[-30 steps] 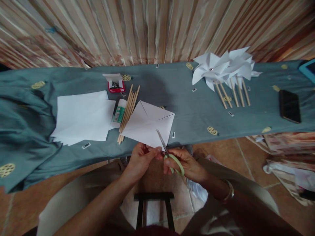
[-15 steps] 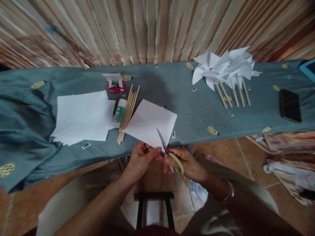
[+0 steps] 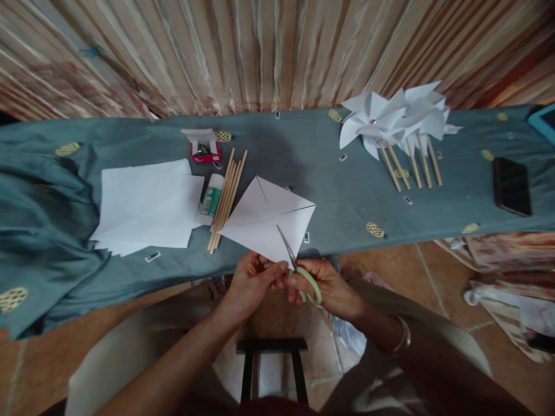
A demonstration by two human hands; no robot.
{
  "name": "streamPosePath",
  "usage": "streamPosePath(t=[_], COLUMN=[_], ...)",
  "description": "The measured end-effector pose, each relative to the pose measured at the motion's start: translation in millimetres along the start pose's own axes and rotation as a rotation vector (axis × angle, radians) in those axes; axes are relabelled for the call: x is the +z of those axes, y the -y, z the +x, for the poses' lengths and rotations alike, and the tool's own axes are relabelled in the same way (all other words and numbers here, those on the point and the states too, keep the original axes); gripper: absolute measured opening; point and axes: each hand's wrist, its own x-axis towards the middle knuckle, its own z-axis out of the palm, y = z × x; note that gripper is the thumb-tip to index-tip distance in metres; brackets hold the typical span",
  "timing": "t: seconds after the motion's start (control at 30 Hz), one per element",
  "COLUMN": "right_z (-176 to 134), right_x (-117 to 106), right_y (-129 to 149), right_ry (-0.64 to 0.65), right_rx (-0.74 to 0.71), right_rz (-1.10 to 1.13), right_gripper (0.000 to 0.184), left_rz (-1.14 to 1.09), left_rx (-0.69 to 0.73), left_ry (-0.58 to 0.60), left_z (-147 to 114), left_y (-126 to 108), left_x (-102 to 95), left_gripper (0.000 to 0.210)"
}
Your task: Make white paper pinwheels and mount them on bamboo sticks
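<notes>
A white square of paper [image 3: 255,216] sticks out over the table's front edge, with slits running in from its far and right corners. My left hand [image 3: 255,281] pinches its near corner between thumb and fingers. In my right hand [image 3: 323,286] are scissors with light green handles [image 3: 313,284], fingers through the loops. Their blades [image 3: 286,242] lie over the paper near its close corner, pointing away from me; whether the blades are apart I cannot tell.
Left of the paper lie wooden sticks [image 3: 229,196], a glue stick [image 3: 211,196], a stack of white paper [image 3: 145,205] and an open red box of pins [image 3: 203,151]. Paper pinwheels [image 3: 390,118] and a black phone [image 3: 511,186] lie right. A dark stool [image 3: 272,346] stands below.
The paper has shifted slightly to the right, and its slits show darker and wider. My left hand has moved slightly right with it; the scissors stay nearly in place.
</notes>
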Motion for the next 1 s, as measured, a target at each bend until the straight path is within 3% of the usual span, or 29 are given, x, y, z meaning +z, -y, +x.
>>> streamPosePath(t=[1.0], right_z=[3.0], right_x=[0.5], right_y=[1.3], right_ry=[0.010], right_rx=[-0.047], right_rz=[-0.021], right_gripper=[0.039], left_rz=[0.032], left_rx=[0.003], left_ry=[-0.003], left_z=[-2.1], left_y=[-0.4], left_x=[0.6], left_gripper=[0.040])
